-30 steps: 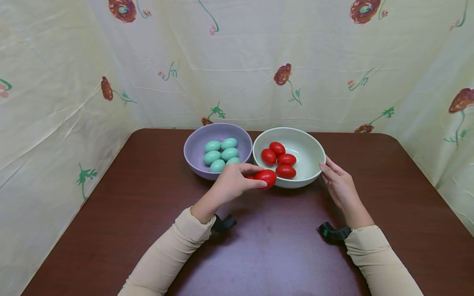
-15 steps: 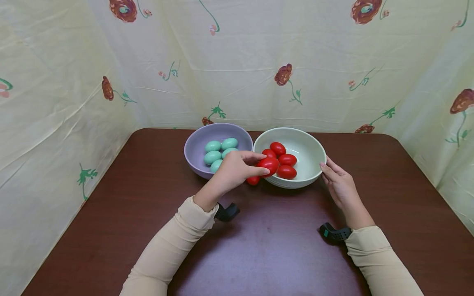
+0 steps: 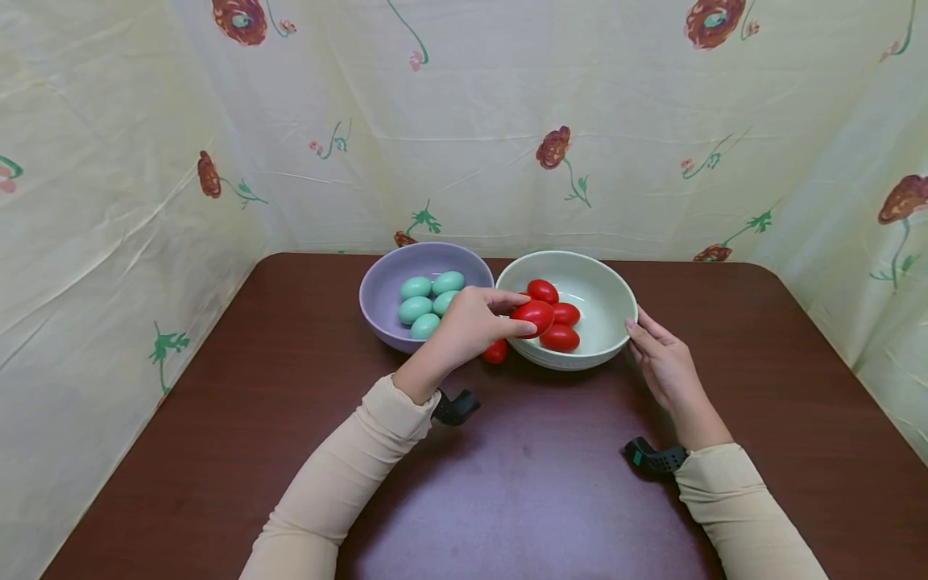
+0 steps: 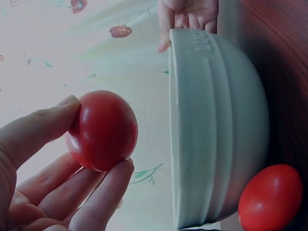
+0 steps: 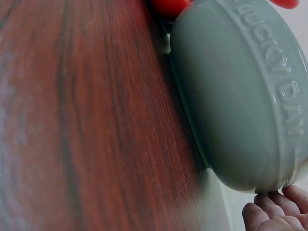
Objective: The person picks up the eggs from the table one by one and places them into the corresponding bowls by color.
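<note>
Between thumb and fingertips my left hand [image 3: 471, 324] pinches a glossy red egg [image 4: 103, 130], held up over the near left rim of the pale green bowl [image 3: 607, 310]. Several more red eggs [image 3: 561, 338] lie inside that bowl. My right hand [image 3: 670, 370] grips the bowl's right side, its thumb at the rim and its fingers against the outer wall. Another red egg [image 4: 271, 198] rests on the table beside the bowl's base, below my left hand.
A purple bowl [image 3: 375, 302] holding several mint-green eggs [image 3: 415, 310] stands just left of the green one, partly covered by my left hand. Both are near the far edge of the dark brown table [image 3: 551, 483]. A flowered cloth [image 3: 464, 161] hangs behind.
My left hand has carried the red egg up and to the right, from before the bowl to over its rim. The red egg on the table has come into fuller view. My right hand stays put.
</note>
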Motion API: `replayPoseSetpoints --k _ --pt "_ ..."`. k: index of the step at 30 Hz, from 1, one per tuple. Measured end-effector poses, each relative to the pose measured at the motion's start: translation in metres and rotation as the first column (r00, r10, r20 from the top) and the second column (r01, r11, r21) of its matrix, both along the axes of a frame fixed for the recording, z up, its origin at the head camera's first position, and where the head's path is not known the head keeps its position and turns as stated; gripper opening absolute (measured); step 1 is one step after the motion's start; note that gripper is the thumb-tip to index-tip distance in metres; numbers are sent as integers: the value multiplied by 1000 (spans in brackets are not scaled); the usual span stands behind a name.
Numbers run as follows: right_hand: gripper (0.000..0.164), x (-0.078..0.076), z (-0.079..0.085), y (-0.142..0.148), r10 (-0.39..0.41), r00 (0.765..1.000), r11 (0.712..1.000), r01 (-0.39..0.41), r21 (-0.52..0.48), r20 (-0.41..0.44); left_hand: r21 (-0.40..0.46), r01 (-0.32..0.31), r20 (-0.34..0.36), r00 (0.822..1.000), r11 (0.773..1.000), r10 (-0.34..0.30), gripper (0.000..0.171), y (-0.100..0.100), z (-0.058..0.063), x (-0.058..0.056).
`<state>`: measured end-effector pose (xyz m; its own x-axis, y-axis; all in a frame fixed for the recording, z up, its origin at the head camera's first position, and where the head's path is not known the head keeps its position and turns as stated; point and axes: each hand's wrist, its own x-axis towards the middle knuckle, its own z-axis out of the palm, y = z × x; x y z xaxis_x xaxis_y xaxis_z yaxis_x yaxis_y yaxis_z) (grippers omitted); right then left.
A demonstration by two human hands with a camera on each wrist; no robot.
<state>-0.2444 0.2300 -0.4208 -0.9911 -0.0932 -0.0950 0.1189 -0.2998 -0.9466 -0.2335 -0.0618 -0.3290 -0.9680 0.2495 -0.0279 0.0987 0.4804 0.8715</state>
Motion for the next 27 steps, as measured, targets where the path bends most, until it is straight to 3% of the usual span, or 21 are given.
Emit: replayPoseSetpoints --k 13,27 --pt "70 0 0 -1 -10 1000 1000 10 11 6 -19 -10 -18 1000 1000 10 41 7 -7 -12" --pt "69 1 1 0 -6 1000 1000 5 23 22 -170 4 -66 998 985 -16 42 18 -10 -26"
